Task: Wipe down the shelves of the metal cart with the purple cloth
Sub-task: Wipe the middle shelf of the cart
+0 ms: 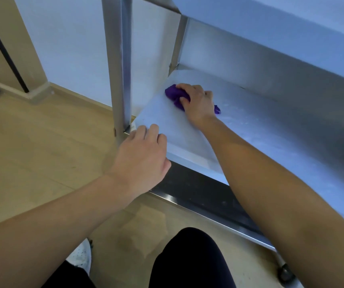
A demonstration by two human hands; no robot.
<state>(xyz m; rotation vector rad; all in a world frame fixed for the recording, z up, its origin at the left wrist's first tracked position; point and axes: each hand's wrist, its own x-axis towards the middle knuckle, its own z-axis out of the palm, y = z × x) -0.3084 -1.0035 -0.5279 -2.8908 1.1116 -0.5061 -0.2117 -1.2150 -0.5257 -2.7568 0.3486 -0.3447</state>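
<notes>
Though near purple cloth (172, 93), post (118, 65) apart.

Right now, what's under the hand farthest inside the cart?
A bunched purple cloth lies under the right hand, on the metal shelf. Its middle is covered by the hand.

The person's forearms are bare along their whole visible length, down to the left hand (142, 161) and the right hand (196, 104), each with short, plain nails on the fingers. The legs are covered by black trousers (187, 260) of smooth, matte cloth that fits closely over the knee. One foot wears a white shoe (79, 256) whose upper is dotted with small holes.
</notes>
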